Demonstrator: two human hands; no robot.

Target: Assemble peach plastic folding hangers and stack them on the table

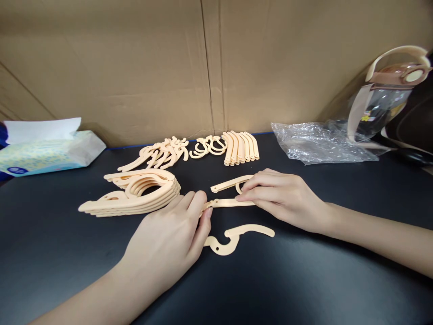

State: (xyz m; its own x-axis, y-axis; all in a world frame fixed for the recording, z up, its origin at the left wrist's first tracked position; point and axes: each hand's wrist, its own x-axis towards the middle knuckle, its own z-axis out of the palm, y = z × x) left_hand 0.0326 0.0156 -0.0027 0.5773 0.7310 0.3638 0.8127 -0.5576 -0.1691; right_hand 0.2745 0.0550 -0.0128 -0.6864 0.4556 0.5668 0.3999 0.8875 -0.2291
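Observation:
Between the fingertips of my left hand (169, 237) is the left end of a cream plastic hanger piece (228, 202). My right hand (287, 198) grips the same piece farther right, with its fingers closed over the other end. A second straight arm with a curved part (230, 183) lies just behind, partly under my right fingers. In front, on the black tabletop, lies a loose wavy hanger part (223, 246), its left end hidden by my left hand. Beyond my left knuckles sits a stack of folded hangers (135, 201).
At the back lie a pile of loose hanger arms (162, 153), several hooks (209, 146) and a row of straight arms (240, 148). A tissue pack (50, 151) is at the left. Clear plastic wrap (324, 142) and a bottle (385, 108) stand right, before a cardboard wall (135, 67).

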